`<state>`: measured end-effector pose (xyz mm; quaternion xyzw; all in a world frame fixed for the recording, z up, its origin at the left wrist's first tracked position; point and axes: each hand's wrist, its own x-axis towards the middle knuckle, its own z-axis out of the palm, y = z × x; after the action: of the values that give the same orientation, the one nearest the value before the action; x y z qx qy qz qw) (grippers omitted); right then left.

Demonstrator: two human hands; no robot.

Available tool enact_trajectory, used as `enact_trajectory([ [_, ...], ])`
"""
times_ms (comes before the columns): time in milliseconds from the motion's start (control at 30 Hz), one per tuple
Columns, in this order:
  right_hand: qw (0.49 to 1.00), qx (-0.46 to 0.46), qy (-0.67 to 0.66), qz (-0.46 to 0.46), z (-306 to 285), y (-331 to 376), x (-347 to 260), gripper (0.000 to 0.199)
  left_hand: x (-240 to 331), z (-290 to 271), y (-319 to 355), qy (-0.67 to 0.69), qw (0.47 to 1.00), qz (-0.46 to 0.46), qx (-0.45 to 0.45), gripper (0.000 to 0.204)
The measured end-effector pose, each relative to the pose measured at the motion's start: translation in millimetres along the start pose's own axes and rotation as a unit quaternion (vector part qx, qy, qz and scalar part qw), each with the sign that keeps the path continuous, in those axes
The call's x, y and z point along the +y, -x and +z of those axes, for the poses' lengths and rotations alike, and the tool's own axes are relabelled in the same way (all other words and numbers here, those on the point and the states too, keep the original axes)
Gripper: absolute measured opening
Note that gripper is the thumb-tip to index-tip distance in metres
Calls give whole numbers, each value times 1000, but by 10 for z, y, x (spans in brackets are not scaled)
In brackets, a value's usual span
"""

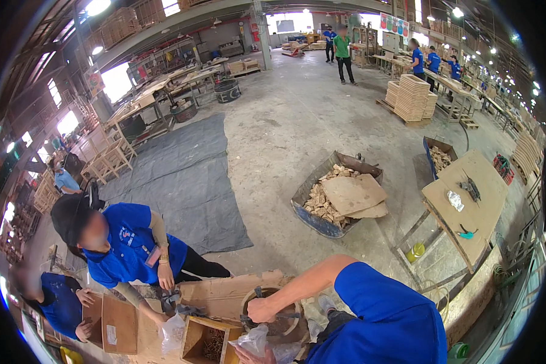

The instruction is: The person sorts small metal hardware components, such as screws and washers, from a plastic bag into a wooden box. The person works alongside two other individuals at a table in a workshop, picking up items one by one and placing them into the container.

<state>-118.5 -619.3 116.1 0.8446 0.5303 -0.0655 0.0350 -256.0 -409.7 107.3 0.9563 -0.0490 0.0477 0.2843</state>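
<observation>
My right hand [261, 310] is closed around a dark metal tool [283, 315] that lies across a round wooden ring [249, 298] on a cardboard-covered bench [224, 290]. My left hand [244, 355] shows only partly at the bottom edge, touching a clear plastic bag [254, 340]; whether it grips the bag I cannot tell. Beside it stands a small open wooden box [195, 337] with small brown parts inside. A co-worker in a blue shirt and black cap [112, 239] leans over the bench from the left, one hand on another clear bag [172, 332].
A second person in blue [57, 303] holds a cardboard box [119, 324] at lower left. A bin of wood offcuts [314, 219], a wooden worktable with tools [485, 182], a grey tarp [182, 176] and stacked wooden panels [411, 97] stand on the concrete floor. Other workers stand far back.
</observation>
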Motion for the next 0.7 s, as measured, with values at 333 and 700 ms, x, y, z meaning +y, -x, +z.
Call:
enact_trajectory([
  [333,969,85,-198,122,265,189,-74,25,134,85,21,-56,998,-43,3,101],
  [700,944,27,-301,135,229,245,28,23,-135,425,20,-72,992,-98,-18,102],
])
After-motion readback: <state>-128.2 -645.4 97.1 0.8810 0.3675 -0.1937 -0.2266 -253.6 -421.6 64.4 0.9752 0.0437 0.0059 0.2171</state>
